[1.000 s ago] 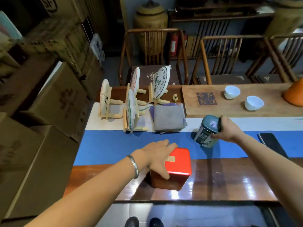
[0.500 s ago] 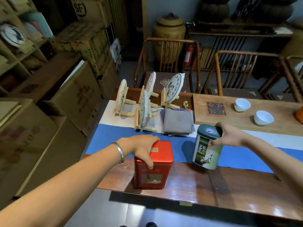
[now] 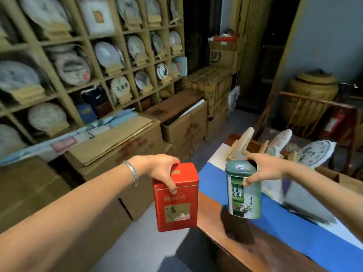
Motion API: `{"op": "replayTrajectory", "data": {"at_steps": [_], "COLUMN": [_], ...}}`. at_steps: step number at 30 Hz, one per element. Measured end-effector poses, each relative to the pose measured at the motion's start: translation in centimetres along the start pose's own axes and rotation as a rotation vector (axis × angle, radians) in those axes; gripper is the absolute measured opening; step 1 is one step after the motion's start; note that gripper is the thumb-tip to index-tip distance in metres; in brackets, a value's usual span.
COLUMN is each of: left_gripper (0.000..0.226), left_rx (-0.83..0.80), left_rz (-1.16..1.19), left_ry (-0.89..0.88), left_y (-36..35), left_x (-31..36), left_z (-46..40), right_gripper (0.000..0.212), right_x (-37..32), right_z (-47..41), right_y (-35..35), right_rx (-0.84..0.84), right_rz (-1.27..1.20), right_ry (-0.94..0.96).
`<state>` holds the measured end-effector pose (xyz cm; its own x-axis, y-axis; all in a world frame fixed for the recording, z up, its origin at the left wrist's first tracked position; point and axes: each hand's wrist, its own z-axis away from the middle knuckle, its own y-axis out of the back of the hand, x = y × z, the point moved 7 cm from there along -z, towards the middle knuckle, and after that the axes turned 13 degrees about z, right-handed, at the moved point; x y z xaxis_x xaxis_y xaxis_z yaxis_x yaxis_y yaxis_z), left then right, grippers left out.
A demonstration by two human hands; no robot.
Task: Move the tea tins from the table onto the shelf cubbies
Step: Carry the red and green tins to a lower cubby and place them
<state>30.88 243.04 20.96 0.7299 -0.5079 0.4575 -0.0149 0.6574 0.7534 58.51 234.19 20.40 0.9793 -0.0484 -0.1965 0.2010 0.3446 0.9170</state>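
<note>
Pale wooden shelf cubbies [image 3: 125,69] fill the left wall, most already holding wrapped round tea cakes on stands. The left hand [image 3: 163,169] grips the tall red rectangular metal tea tin [image 3: 175,199] by its lid, clear of the bench [image 3: 245,250]. The right hand [image 3: 261,169] clasps the green oval tea tin [image 3: 245,193] by its top, above the blue runner [image 3: 314,238]; top grips likely suit lowering both into cubbies.

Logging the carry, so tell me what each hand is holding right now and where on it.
Left hand grips the red tin by its lid end; right hand grips the green tin by its lid end.
</note>
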Motion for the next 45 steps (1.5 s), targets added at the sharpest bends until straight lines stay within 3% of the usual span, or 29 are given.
{"op": "replayTrajectory", "data": {"at_steps": [7,11,15,17,20,21,25,35,38,42,45], "left_gripper": [0.082,0.097,0.08,0.073,0.074,0.075,0.074,0.072,0.074,0.081,0.087], "left_rx": [0.286,0.385,0.478,0.526,0.575,0.584,0.602,0.637,0.675,0.712,0.721], "left_rz": [0.107,0.107,0.125,0.117,0.142,0.162,0.162,0.134,0.136,0.124,0.09], "left_ry": [0.202,0.324,0.464,0.533,0.633,0.668,0.817,1.051,1.069,1.06,1.062], "left_y": [9.1,11.7,13.0,13.2,13.0,12.8,12.0,14.8,17.7,22.6,26.3], "left_x": [-13.5,-20.6,-26.7,-28.7,-31.2,-31.9,-34.7,-44.4,-48.4,-54.1,-58.5], "left_z": [17.5,28.4,39.4,44.7,51.6,53.6,60.6,67.7,68.0,67.3,66.7], "right_gripper": [0.073,0.105,0.114,0.107,0.067,0.062,0.073,0.071,0.06,0.068,0.062], "right_x": [-22.1,-35.1,-47.8,-53.9,-62.3,-64.6,-73.7,-91.3,-95.5,-100.5,-103.7], "right_z": [-6.6,-8.7,-10.1,-10.3,-9.9,-10.0,-10.6,-14.3,-17.3,-22.8,-27.2], "right_y": [6.4,8.1,9.0,9.4,9.5,9.5,9.2,10.3,11.7,14.1,15.5], "right_rx": [0.11,0.192,0.217,0.218,0.189,0.179,0.143,0.201,0.25,0.308,0.337], "right_rz": [0.144,0.222,0.216,0.214,0.168,0.147,0.196,0.325,0.348,0.322,0.329], "right_ry": [0.276,0.391,0.553,0.638,0.792,0.826,0.943,1.134,1.168,1.182,1.172]}}
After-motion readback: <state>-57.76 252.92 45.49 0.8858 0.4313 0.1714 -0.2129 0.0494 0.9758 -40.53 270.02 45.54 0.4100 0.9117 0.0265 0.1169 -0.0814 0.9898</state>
